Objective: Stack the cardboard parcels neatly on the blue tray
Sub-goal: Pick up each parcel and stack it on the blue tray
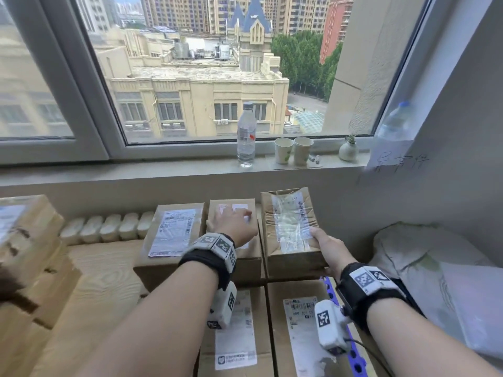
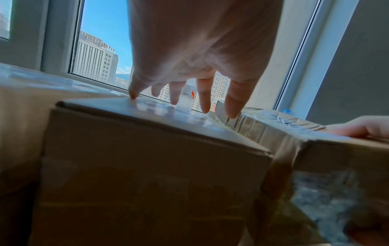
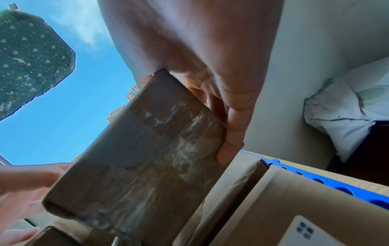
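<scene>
Several cardboard parcels stand packed together on the blue tray [image 1: 330, 291], of which only a perforated edge [image 3: 328, 181] shows. My right hand [image 1: 325, 247] grips the near right corner of a taped, crumpled parcel [image 1: 290, 229] at the back right, thumb on top and fingers along its side [image 3: 233, 126]. That parcel [image 3: 136, 166] looks tilted, with its near end raised. My left hand [image 1: 235, 221] hovers with straight spread fingers [image 2: 204, 99] over the middle back parcel [image 1: 234, 257], the fingertips at its top [image 2: 147, 133]. Another labelled parcel [image 1: 171, 232] lies to its left.
Two more labelled parcels [image 1: 299, 330] lie in the near row. A stack of boxes [image 1: 24, 240] stands at the left on a wooden surface [image 1: 95, 289]. The sill holds a water bottle [image 1: 246, 134], two paper cups [image 1: 294, 151] and a small vase [image 1: 348, 149]. White bags [image 1: 424, 268] lie at the right.
</scene>
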Motion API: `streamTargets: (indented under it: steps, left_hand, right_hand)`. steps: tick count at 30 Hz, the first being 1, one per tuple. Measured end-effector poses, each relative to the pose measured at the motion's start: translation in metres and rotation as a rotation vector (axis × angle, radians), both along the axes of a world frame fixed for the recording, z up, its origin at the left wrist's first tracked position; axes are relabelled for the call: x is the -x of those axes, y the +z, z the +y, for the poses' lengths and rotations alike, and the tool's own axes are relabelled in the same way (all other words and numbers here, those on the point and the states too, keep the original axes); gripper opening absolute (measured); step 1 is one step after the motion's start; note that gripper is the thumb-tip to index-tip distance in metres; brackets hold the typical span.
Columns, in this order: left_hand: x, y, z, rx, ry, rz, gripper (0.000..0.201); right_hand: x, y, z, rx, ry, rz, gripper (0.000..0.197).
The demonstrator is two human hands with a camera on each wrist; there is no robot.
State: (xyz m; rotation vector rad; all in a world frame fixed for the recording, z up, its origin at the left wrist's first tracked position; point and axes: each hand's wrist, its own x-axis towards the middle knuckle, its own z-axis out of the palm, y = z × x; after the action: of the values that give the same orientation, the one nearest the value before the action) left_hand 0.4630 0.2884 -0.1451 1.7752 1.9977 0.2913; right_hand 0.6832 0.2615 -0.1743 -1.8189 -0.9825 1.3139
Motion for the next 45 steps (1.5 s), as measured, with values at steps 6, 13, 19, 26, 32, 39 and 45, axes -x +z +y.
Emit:
streamTargets:
  steps: [6, 13, 19, 26, 32, 39, 45]
  left_hand:
    - [-0.006, -0.005, -0.001, 0.009, 0.033, 0.055, 0.049]
    - [-0.008, -0.008, 0.002, 0.044, 0.070, 0.039, 0.056]
    - [-0.008, -0.009, 0.003, 0.055, 0.055, 0.050, 0.057]
    - [-0.008, -0.005, 0.003, 0.053, -0.011, 0.098, 0.060]
    - [-0.007, 0.004, -0.006, 0.001, -0.092, 0.106, 0.053]
    - [0.006, 0.002, -0.044, -0.191, 0.013, -0.031, 0.041]
    - [0.026, 0.001, -0.083, -0.231, 0.147, -0.100, 0.038]
  right_hand:
    - [0.001, -0.010, 0.015, 0.102, 0.024, -0.008, 0.067]
    - [0.001, -0.012, 0.025, 0.144, 0.043, -0.112, 0.054]
    - [-0.001, -0.015, 0.029, 0.101, 0.135, -0.340, 0.064]
    - [0.014, 0.013, 0.021, -0.002, 0.248, -0.611, 0.024]
    - [0.040, 0.042, 0.013, -0.200, 0.413, -0.893, 0.057]
    - [0.074, 0.037, -0.007, -0.360, 0.504, -0.903, 0.045]
    - [0.102, 0.032, -0.026, -0.534, 0.588, -0.904, 0.040]
